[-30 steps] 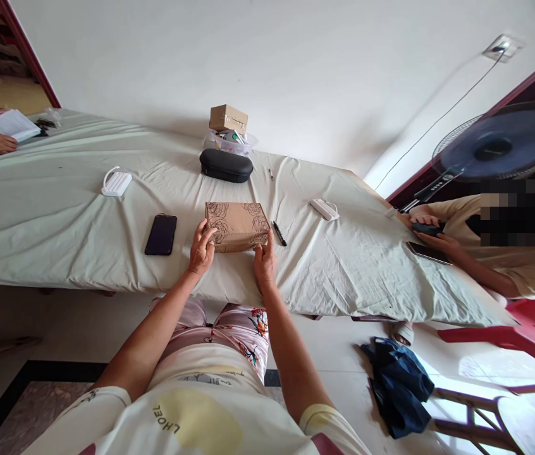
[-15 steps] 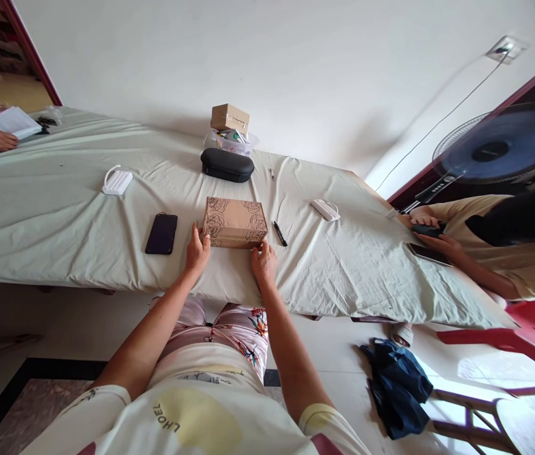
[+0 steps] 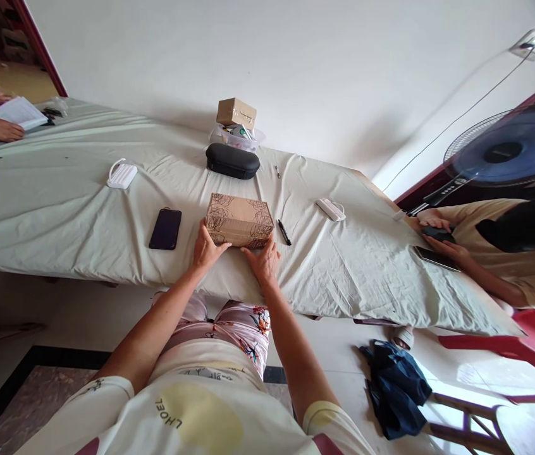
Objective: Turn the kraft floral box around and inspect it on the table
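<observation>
**Both hands at the near face of a printed cardboard box**

The printed cardboard box (image 3: 239, 220) lies on the cloth-covered table (image 3: 59, 202), just beyond the person's fingertips. The left hand (image 3: 207, 249) presses open against the box's near left corner, fingers spread, gripping nothing. The right hand (image 3: 264, 260) lies flat and open against the lower near edge, towards the right corner, also closed on nothing. A black phone (image 3: 166, 228) lies to the left of the box, a black pen (image 3: 284, 232) just beside its right end, and a black zip case (image 3: 232, 160) farther back. Another person's hands (image 3: 438, 243) rest at the table's right end
</observation>
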`<state>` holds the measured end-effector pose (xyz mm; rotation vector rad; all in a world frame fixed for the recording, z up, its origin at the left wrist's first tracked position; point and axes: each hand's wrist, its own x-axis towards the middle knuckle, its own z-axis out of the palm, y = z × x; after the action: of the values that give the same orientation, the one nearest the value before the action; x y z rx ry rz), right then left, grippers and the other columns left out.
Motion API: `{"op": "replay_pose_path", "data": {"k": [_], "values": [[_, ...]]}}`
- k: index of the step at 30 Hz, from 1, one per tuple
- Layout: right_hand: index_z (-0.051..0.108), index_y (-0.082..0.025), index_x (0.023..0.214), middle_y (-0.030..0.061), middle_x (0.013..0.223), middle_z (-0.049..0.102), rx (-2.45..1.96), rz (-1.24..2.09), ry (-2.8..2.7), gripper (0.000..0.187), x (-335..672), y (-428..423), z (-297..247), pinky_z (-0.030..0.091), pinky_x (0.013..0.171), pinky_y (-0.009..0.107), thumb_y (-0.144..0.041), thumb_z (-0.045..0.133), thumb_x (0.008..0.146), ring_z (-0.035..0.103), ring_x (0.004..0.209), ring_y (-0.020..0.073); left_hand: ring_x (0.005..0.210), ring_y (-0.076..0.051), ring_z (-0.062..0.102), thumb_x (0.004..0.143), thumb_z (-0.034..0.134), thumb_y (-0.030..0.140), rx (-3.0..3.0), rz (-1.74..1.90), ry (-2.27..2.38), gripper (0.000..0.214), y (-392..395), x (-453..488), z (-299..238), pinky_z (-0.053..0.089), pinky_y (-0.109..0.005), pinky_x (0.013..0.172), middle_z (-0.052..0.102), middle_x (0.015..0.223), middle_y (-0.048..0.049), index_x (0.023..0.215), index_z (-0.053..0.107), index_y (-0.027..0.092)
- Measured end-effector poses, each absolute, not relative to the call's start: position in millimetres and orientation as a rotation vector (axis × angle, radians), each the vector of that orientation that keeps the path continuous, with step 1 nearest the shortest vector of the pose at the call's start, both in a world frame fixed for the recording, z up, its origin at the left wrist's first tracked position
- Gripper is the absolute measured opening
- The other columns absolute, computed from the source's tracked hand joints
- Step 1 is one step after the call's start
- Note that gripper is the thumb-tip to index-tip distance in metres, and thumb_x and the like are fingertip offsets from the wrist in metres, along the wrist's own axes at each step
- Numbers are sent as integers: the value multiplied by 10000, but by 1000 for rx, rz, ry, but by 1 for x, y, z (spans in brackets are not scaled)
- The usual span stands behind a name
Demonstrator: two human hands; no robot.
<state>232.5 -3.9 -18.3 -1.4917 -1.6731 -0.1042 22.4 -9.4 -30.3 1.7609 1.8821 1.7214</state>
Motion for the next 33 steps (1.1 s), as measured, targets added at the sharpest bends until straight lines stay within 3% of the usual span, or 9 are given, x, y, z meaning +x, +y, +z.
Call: {"op": "replay_pose_path", "data": {"k": [6,11,16,19,22,27,33], "values": [[331,-86,1580,261,1298,601,-1524,16,-1621,1129,233,-5,-16,491,1008,576,-749,762,774,589,1191,393,1486,-464,482,686,951,510,1797,1654,1850,1319,-18,24,-19,458,-575,1181,438,1583,-364,1643,146,91],[361,-169,1587,184,1259,610,-1393,150,-1621,930,239,-7,-13,530,983,516,-594,756,860,615,1106,317,1477,-434,504,721,921,547,1732,1691,1811,1278,-18,20,-21,473,-543,1176,407,1624,-338,1652,150,132],[460,-221,1539,77,1075,629,-1256,201,-1587,704,244,-10,-8,539,959,441,-447,696,916,613,965,232,1422,-395,572,789,840,622,1699,1747,1853,1122,-20,14,-20,512,-508,1130,512,1569,-284,1628,249,168],[590,-205,1387,57,1003,635,-1161,172,-1510,521,245,-11,-4,536,931,424,-450,656,933,609,934,220,1390,-359,595,838,771,664,1668,1779,1825,983,-22,11,-16,529,-476,1097,573,1518,-243,1581,342,185],[640,-201,1263,49,982,643,-1088,136,-1413,404,246,-13,-1,524,935,415,-473,603,967,614,931,209,1234,-306,675,900,670,702,1634,1846,1775,783,-24,7,-13,563,-428,1005,668,1370,-200,1460,491,184],[641,-206,1223,43,978,618,-1033,142,-1270,385,248,-16,0,523,936,398,-504,541,1002,607,929,195,883,-209,701,981,513,718,1665,1981,1693,602,-28,5,-10,571,-358,855,726,1095,-126,1220,648,183],[610,-237,1349,98,1204,618,-982,232,-1297,430,249,-17,0,546,944,399,-475,549,996,623,1067,215,897,-197,702,1035,477,628,1648,1992,1669,484,-31,4,-5,565,-318,841,727,1026,-97,1122,672,194]]}}
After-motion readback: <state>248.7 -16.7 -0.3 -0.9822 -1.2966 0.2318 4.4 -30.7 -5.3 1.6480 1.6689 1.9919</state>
